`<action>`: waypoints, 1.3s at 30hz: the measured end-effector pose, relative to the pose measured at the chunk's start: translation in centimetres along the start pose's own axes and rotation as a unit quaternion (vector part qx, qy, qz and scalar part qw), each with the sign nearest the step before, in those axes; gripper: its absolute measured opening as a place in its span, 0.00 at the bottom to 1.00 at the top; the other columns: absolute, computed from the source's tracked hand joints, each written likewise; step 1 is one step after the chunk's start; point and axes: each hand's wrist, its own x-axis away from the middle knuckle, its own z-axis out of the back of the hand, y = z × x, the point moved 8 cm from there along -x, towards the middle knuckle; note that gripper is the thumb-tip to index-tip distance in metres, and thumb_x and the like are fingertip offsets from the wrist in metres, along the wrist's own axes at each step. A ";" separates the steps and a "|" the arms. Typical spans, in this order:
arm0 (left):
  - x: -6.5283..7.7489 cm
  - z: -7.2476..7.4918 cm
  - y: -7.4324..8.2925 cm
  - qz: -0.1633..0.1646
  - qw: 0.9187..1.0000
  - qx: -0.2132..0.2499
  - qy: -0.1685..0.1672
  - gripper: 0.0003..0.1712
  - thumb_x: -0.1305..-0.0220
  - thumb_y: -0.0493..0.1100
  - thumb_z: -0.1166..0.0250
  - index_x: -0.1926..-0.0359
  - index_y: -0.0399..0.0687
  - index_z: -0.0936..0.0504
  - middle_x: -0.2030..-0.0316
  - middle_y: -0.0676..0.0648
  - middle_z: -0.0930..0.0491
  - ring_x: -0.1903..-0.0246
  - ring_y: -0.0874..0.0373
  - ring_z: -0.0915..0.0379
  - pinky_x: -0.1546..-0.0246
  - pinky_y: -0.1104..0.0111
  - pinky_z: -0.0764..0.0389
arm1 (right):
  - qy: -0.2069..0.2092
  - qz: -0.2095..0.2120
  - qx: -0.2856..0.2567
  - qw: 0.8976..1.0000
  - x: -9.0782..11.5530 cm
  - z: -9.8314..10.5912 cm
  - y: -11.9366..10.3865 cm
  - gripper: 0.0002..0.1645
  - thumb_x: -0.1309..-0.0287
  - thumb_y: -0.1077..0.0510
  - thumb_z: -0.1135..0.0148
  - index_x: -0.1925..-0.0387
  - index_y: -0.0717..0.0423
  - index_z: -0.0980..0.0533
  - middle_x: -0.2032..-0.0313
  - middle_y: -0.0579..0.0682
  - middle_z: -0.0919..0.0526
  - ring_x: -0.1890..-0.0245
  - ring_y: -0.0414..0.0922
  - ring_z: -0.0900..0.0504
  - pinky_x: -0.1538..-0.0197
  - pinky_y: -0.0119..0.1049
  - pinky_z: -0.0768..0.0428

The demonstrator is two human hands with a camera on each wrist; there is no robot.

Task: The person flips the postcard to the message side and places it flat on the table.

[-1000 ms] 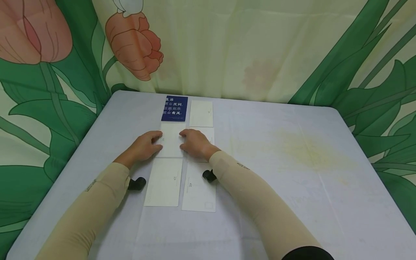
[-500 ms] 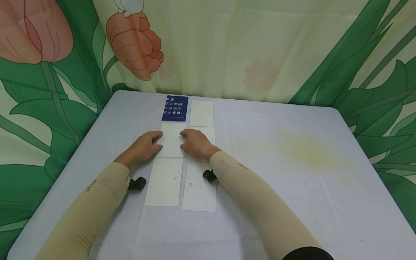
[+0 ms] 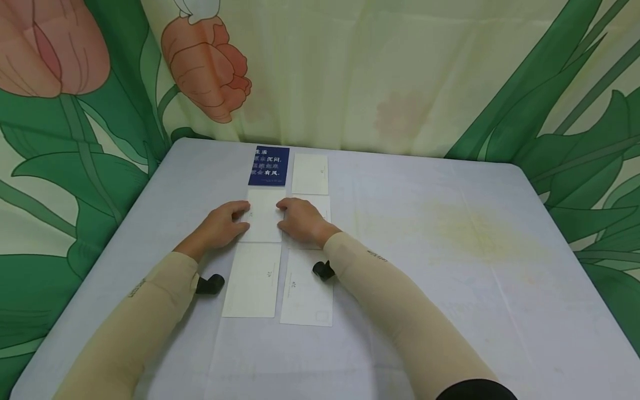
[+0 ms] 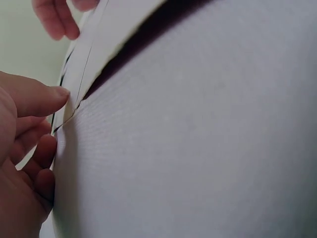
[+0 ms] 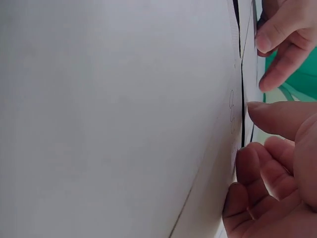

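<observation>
Flat on the table lies a white postcard [image 3: 265, 216], in the middle of the left column of cards. My left hand [image 3: 217, 225] touches its left edge, thumb and forefinger tips apart from each other. At the right edge my right hand [image 3: 302, 219] touches it the same way, covering part of the white card [image 3: 322, 205] beside it. In the left wrist view the left thumb [image 4: 57, 96] rests on the card's edge, with the other fingers loosely bent at the table. The right wrist view shows the right thumb [image 5: 260, 111] at the card's edge.
Behind it lies a dark blue card [image 3: 268, 166] with white writing, beside another white card [image 3: 310, 173]. Nearer me are two white cards, the left one [image 3: 251, 280] and the right one [image 3: 306, 303]. A white cloth covers the table [image 3: 425, 305]; a flowered curtain [image 3: 340, 72] hangs behind.
</observation>
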 end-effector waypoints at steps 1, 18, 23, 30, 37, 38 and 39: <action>0.0 0.0 0.1 0.003 1.000 0.002 0.003 0.35 0.30 0.39 0.40 0.26 0.35 0.39 0.29 0.34 0.39 0.33 0.38 0.39 0.32 0.47 0.39 | 0.003 0.001 -0.004 1.000 0.0 0.1 -0.1 0.29 0.34 0.57 0.39 0.33 0.57 0.29 0.37 0.50 0.24 0.32 0.47 0.32 0.30 0.37 0.37; -2.8 5.8 1.6 -0.019 0.997 -0.012 0.076 0.39 0.30 0.45 0.37 0.25 0.39 0.40 0.27 0.36 0.42 0.27 0.39 0.50 0.30 0.46 0.45 | 0.050 0.017 0.040 0.998 -1.7 6.7 1.5 0.34 0.31 0.49 0.39 0.30 0.58 0.32 0.33 0.53 0.28 0.36 0.49 0.28 0.33 0.39 0.33; -4.8 6.5 1.5 -0.009 0.998 -0.027 0.057 0.41 0.31 0.46 0.36 0.23 0.42 0.42 0.25 0.37 0.44 0.26 0.38 0.53 0.29 0.45 0.48 | 0.042 0.005 0.079 0.996 -3.3 7.9 2.0 0.36 0.32 0.47 0.39 0.28 0.57 0.34 0.30 0.52 0.31 0.30 0.50 0.35 0.29 0.41 0.38; -7.8 6.2 1.2 0.014 0.999 -0.033 0.013 0.44 0.32 0.47 0.34 0.21 0.48 0.46 0.24 0.39 0.48 0.25 0.39 0.56 0.29 0.44 0.49 | 0.023 0.004 0.114 0.993 -5.7 7.9 1.7 0.37 0.33 0.48 0.38 0.27 0.52 0.36 0.29 0.50 0.32 0.29 0.52 0.36 0.29 0.49 0.38; -10.1 4.9 0.8 0.026 0.999 -0.027 -0.037 0.48 0.34 0.50 0.32 0.21 0.50 0.48 0.23 0.37 0.50 0.25 0.38 0.59 0.29 0.43 0.52 | -0.011 -0.014 0.115 0.993 -8.0 6.6 2.1 0.42 0.34 0.45 0.36 0.24 0.49 0.40 0.28 0.50 0.35 0.28 0.51 0.38 0.28 0.50 0.40; -10.3 4.8 0.7 0.030 0.998 -0.027 -0.039 0.48 0.34 0.50 0.33 0.21 0.50 0.47 0.23 0.37 0.50 0.25 0.38 0.59 0.29 0.43 0.52 | -0.013 -0.016 0.114 0.993 -8.2 6.4 2.1 0.42 0.35 0.45 0.36 0.24 0.49 0.40 0.28 0.51 0.34 0.28 0.51 0.38 0.28 0.50 0.40; -10.5 4.7 0.6 0.031 0.998 -0.029 -0.039 0.47 0.34 0.50 0.33 0.21 0.50 0.47 0.24 0.36 0.50 0.25 0.38 0.59 0.29 0.43 0.52 | -0.014 -0.019 0.113 0.993 -8.4 6.2 2.2 0.42 0.35 0.45 0.36 0.24 0.48 0.40 0.28 0.51 0.34 0.28 0.51 0.38 0.28 0.51 0.41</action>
